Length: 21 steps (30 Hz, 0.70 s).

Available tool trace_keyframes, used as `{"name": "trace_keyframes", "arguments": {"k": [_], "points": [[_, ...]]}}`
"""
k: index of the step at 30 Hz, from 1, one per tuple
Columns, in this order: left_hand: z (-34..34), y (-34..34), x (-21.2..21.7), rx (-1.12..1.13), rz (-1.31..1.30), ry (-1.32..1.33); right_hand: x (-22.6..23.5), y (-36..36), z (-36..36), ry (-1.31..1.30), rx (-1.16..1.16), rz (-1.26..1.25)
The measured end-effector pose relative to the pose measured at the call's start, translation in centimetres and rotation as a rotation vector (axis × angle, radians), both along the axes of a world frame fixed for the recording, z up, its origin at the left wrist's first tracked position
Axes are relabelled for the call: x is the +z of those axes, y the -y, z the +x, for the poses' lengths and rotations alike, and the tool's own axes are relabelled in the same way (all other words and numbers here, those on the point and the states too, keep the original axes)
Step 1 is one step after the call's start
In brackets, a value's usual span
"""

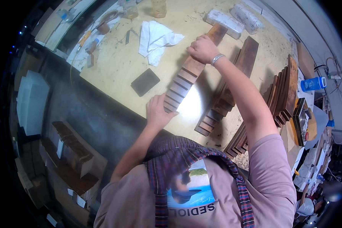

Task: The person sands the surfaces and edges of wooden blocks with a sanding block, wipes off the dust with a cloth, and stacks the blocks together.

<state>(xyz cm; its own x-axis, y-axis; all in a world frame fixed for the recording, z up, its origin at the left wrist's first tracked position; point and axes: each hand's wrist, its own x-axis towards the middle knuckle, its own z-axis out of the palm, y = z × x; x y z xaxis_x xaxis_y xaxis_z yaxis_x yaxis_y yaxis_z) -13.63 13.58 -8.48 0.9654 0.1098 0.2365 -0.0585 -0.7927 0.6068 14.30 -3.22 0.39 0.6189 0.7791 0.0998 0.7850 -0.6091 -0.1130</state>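
A long brown wooden piece [184,80] with a row of dark crosswise slots lies at a slant over the table, tilted from near left to far right. At its near end my left hand [159,112] grips the edges, thumb on one side and fingers on the other. My right hand [203,49], with a metal bracelet at the wrist, is closed over the upper part of the same piece; whether anything else is under its fingers is hidden. Left of the wood lies a dark rectangular pad [145,82], touched by neither hand.
More slotted wooden pieces [216,110] lie to the right, beside a stack of curved wooden pieces [287,89]. A white cloth [155,41] rests farther back on the yellowish table [114,76]. Two wrapped blocks [224,23] sit at the far side. A blue container [312,84] stands right.
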Motion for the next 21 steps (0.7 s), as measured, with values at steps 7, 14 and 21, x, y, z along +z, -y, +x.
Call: {"name": "trace_keyframes", "arguments": {"k": [7, 14, 21], "points": [[0.2, 0.2, -0.9, 0.011, 0.006, 0.042, 0.0, 0.1, 0.2, 0.028, 0.002, 0.006], [0.6, 0.4, -0.1, 0.001, 0.040, 0.024, 0.0, 0.2, 1.2, 0.093, 0.096, -0.103], [2.0, -6.5, 2.4, 0.009, 0.205, 0.035, -0.2, 0.7, 0.3, -0.075, 0.123, 0.238]]}}
